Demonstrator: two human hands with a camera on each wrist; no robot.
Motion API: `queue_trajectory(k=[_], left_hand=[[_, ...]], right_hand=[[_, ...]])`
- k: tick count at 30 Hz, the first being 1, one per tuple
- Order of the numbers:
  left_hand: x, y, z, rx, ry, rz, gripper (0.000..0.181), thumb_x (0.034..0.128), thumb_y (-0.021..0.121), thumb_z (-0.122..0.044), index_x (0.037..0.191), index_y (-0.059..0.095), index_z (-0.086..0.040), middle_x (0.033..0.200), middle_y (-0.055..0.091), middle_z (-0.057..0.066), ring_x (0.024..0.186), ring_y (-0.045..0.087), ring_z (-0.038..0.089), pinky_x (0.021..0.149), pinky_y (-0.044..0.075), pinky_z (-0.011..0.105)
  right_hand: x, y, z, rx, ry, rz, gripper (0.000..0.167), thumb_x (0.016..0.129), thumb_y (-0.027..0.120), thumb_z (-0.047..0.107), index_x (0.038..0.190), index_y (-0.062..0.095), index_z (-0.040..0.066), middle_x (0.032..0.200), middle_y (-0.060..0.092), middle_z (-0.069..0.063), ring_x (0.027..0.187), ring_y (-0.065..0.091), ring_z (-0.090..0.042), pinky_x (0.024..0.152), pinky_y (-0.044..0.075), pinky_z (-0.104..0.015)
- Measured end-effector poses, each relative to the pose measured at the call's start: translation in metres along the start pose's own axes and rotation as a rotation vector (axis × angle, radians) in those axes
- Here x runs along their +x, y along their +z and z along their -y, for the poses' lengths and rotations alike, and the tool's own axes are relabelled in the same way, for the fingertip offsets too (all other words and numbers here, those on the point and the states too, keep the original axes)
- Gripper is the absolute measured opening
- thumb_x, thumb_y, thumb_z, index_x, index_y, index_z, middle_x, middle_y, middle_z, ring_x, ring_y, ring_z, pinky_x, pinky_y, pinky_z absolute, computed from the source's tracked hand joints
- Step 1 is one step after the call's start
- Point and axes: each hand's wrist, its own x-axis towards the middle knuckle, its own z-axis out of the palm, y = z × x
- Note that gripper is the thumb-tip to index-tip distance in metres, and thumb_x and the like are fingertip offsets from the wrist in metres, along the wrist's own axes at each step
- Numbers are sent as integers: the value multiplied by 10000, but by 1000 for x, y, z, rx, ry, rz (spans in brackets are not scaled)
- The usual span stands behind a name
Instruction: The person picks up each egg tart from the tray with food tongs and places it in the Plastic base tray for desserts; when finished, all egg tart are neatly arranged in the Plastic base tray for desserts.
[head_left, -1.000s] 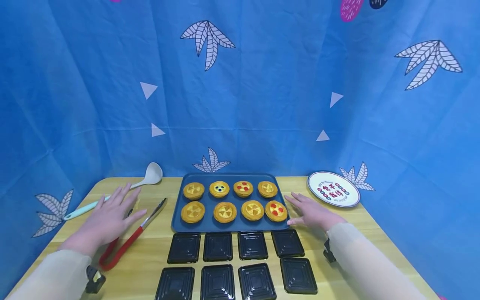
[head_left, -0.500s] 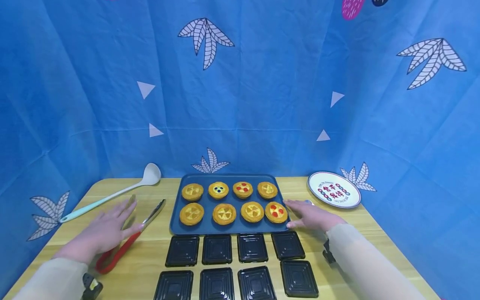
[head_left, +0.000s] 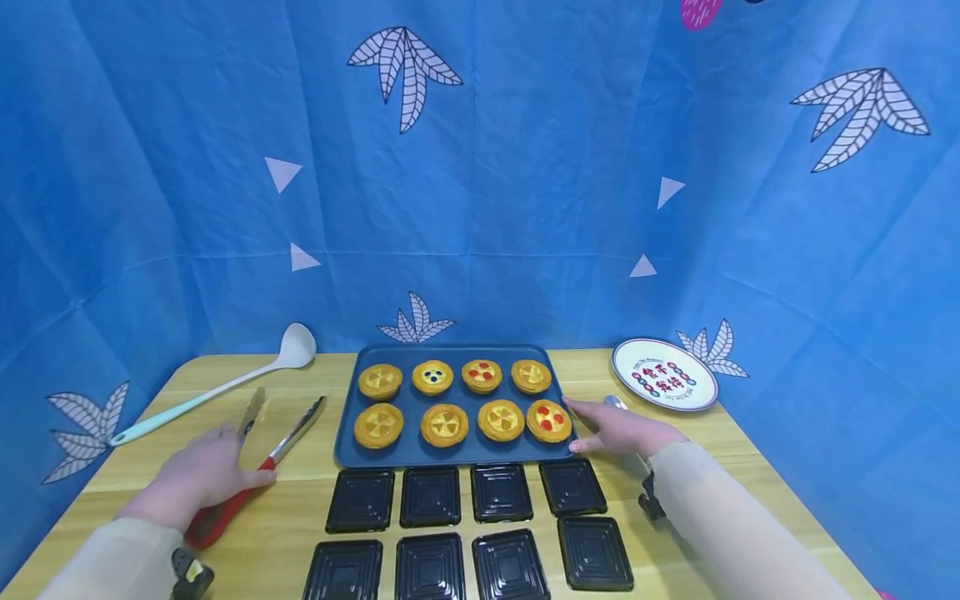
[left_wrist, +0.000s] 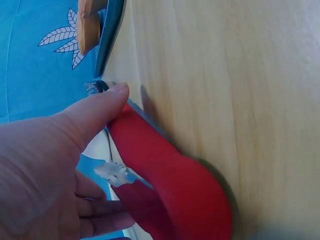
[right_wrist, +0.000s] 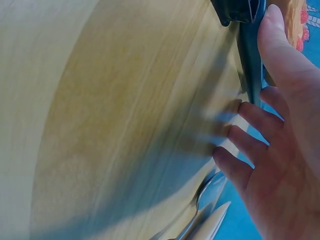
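Note:
My left hand [head_left: 197, 477] is over the red-handled tongs [head_left: 216, 523]. In the left wrist view, its thumb presses one red arm of the tongs [left_wrist: 192, 187] and its curled fingers lie at the other arm. The tongs' tips are spread apart. At the right edge of the dark blue tray [head_left: 465, 456], my right hand [head_left: 626, 429] rests its thumb near the front corner, fingers loosely bent along the side. The right wrist view has that thumb touching the tray [right_wrist: 250, 57]. Round tarts [head_left: 445, 425] stand in two rows on the tray.
Black square plastic trays [head_left: 430, 496] lie in two rows in front of the blue tray. A white ladle [head_left: 297, 346] with a mint handle lies at the back left. An oval plate [head_left: 665, 375] is at the back right, and a metal spoon [head_left: 615, 402] lies beside my right hand.
My left hand has come down and nearer onto the tongs' handles, its spread fingers now bent, uncovering the ladle's handle. My right hand has stayed by the tray edge.

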Motion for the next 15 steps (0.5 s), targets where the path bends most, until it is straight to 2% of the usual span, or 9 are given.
queue_trajectory(k=[3,6,11,15], left_hand=[[-1,-2,0,-10,-6,6,1069,732,719,-706,1164,497,246,1030,525,359,905,560,472,765,472,586],[-1,-2,0,-51,-35,17,929,734,734,-684,1043,574,177,899,541,222,765,542,335,664,474,502],[-2,0,-1,-137,-115,41,718,762,747,-623,900,590,64,783,529,126,681,495,262,585,425,408],[-5,-2,1,-200,-140,5,581,801,733,-549,831,553,3,724,502,93,630,482,245,542,394,378]], right_hand=[[2,1,-1,-6,2,2,903,875,711,457,1561,264,77,1559,298,-187,1401,308,-399,1116,248,-517],[3,1,-2,-14,-5,0,909,876,707,466,1563,258,75,1560,294,-191,1403,301,-404,1118,240,-521],[2,1,-1,5,-2,-1,907,884,696,474,1563,252,69,1559,288,-205,1403,292,-419,1117,231,-537],[0,1,-1,17,-13,0,903,889,700,456,1558,251,46,1552,288,-227,1395,292,-443,1108,234,-557]])
